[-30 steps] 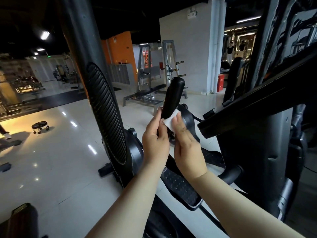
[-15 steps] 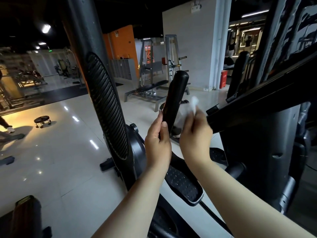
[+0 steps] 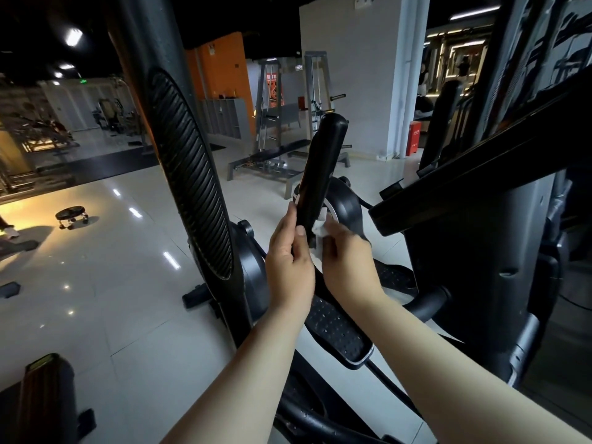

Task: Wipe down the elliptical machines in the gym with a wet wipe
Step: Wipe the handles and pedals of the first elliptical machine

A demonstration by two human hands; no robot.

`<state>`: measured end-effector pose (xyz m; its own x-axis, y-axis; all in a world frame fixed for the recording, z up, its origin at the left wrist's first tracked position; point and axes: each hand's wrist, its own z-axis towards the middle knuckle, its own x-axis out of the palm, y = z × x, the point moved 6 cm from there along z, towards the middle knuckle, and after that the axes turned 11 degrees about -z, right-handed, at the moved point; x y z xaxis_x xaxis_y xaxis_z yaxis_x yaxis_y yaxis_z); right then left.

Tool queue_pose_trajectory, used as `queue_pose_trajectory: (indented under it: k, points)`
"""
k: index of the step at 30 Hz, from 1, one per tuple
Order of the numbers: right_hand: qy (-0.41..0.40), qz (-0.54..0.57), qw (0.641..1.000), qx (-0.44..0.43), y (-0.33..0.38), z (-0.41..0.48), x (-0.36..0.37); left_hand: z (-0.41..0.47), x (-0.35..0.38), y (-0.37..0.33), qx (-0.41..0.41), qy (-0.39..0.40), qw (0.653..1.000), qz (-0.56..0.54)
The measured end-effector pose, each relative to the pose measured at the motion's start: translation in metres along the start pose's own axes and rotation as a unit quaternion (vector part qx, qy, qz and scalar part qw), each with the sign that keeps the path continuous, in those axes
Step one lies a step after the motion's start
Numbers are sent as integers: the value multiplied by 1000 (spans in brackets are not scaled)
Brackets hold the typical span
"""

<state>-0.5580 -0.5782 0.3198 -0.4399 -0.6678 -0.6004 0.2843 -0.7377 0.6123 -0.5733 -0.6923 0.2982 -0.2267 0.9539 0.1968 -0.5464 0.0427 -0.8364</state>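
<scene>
Since right grip (image 3: 347,270), pinching wet wipe (image 3: 317,231), returned against handlebar (image 3: 320,161) | left grip (image 3: 290,261) clasps handlebar's lower end | wiping resumes.

Handle (image 3: 323,168): plain black. Wipe (image 3: 320,233): white. Upright panel (image 3: 192,174) on the left: black, diagonal ribbing. Near pedal (image 3: 336,331): black, dotted studs, silver edge. Floor (image 3: 112,283): glossy pale tiles, thin grid lines. Far wall (image 3: 221,68): orange. Pillar (image 3: 352,75): white. Box (image 3: 414,137) far right: red.

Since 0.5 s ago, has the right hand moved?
Yes. The right hand swung left, back to the black handle: its wet wipe, held clear of it before, now presses the handle beside the left hand.
</scene>
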Motion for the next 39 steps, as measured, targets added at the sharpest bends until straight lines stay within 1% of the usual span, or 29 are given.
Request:
queue_pose_trajectory:
  k: [2,4,5,6,7,9,10,11,13,14,16,17,18,20,21,22,24,26,29,30,32,33,34,36,38,39]
  points:
    - [40,-5,999,-18,7,-11,11,-1,-4,4,-18,-3,1000,-12]
    - [91,-61,992,-70,8,-25,19,-3,-6,9,-44,-4,999,-25]
    - [102,-86,987,-85,6,-26,19,-4,-8,11,-50,-6,998,-26]
    - [91,-88,989,-78,2,-23,15,-5,-8,12,-51,-7,998,-23]
    - [63,-68,994,-54,-1,-16,9,-5,-8,12,-50,-10,998,-21]
    - [-19,16,999,23,-3,-2,-3,-6,-8,11,-42,-20,999,-21]
    - [-42,48,997,46,0,1,-4,-7,-8,11,-36,-22,999,-22]
    - [-44,59,996,42,7,0,-2,-7,-8,10,-30,-21,999,-24]
    - [-5,12,1000,-16,12,-8,13,-6,-9,12,-22,-11,1000,-18]
    - [30,-44,998,-45,9,-14,21,-5,-9,14,-19,-6,1000,-1]
    - [114,-163,976,-93,-2,-22,29,-4,-10,16,-10,5,999,38]
    - [136,-189,968,-97,-7,-21,26,-4,-10,17,-3,12,999,51]
    - [136,-193,968,-84,-10,-17,20,-5,-9,18,4,20,998,63]
    - [82,-176,980,-35,-11,-6,3,-6,-9,20,24,30,996,85]
    - [55,-165,984,-27,-9,-4,-1,-6,-9,21,36,34,994,93]
    - [56,-160,985,-32,-6,-5,1,-6,-9,22,42,37,994,98]
    - [124,-180,973,-71,-2,-16,22,-5,-9,25,32,42,993,104]
    - [185,-209,956,-89,-8,-26,34,-5,-9,25,33,44,992,110]
    - [230,-284,926,-94,-18,-20,23,-8,-9,25,42,41,991,120]
    - [233,-299,921,-88,-20,-16,19,-9,-9,26,38,40,992,117]
    - [180,-272,944,-57,-17,-12,10,-11,-9,28,29,37,993,106]
    - [152,-255,953,-53,-11,-13,8,-12,-8,28,27,37,994,99]
    - [142,-245,957,-66,-6,-16,13,-13,-8,29,23,35,995,88]
    - [182,-235,950,-93,-4,-30,29,-16,-8,30,11,34,997,73]
    - [218,-264,936,-83,-10,-38,27,-18,-11,32,6,30,996,83]
    - [223,-282,930,-74,-14,-35,22,-19,-12,32,5,29,996,85]
